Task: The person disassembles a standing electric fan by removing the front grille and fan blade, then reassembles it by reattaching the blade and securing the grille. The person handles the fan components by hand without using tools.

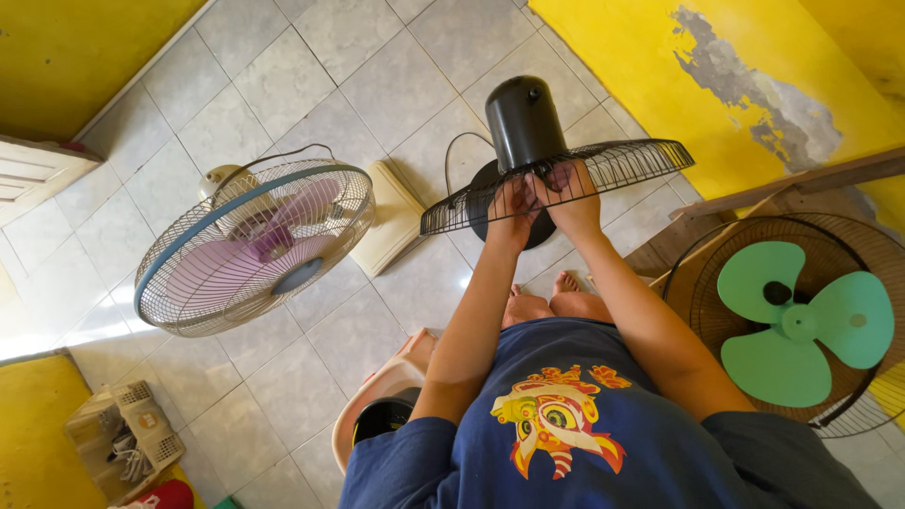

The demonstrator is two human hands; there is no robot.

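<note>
A black fan stands on the tiled floor in front of me, with its black motor housing (524,121) pointing up and its black wire rear guard (641,162) lying flat around it. My left hand (512,204) and my right hand (571,198) are side by side at the middle of that guard, fingers curled against the wire just below the housing. What the fingertips hold is hidden by the mesh. My bare feet (564,283) rest on the floor under the guard.
A running fan with pink blades in a blue-rimmed cage (255,247) stands at left beside a cream base (388,222). At right a green three-bladed fan (801,320) lies in its guard. A pink stool (382,396) is under me, and a basket (127,435) sits lower left.
</note>
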